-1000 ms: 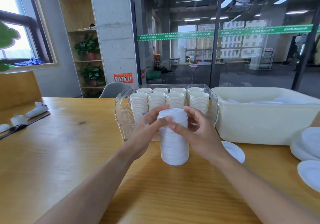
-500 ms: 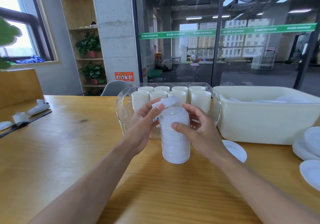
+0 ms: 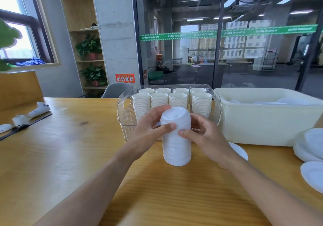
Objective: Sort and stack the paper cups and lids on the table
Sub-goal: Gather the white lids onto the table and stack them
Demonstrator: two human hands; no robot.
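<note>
A tall stack of white lids (image 3: 176, 147) stands on the wooden table (image 3: 70, 156) in front of me. My left hand (image 3: 150, 131) grips the stack's upper part from the left, thumb across the front. My right hand (image 3: 206, 136) holds it from the right, thumb on the front. Behind the stack, a clear plastic bin (image 3: 125, 114) holds several stacks of white paper cups (image 3: 159, 100). A single lid (image 3: 239, 150) lies flat on the table behind my right wrist.
A cream plastic tub (image 3: 262, 121) with lids inside stands at the right. More loose white lids (image 3: 312, 145) lie at the table's right edge. A white controller (image 3: 38, 109) and a strap lie at the far left. A grey chair (image 3: 117, 90) stands behind the table.
Half a second ago my left hand held one lid tilted above the stack. That lid now sits on top, and both hands have closed around the stack's upper part.
</note>
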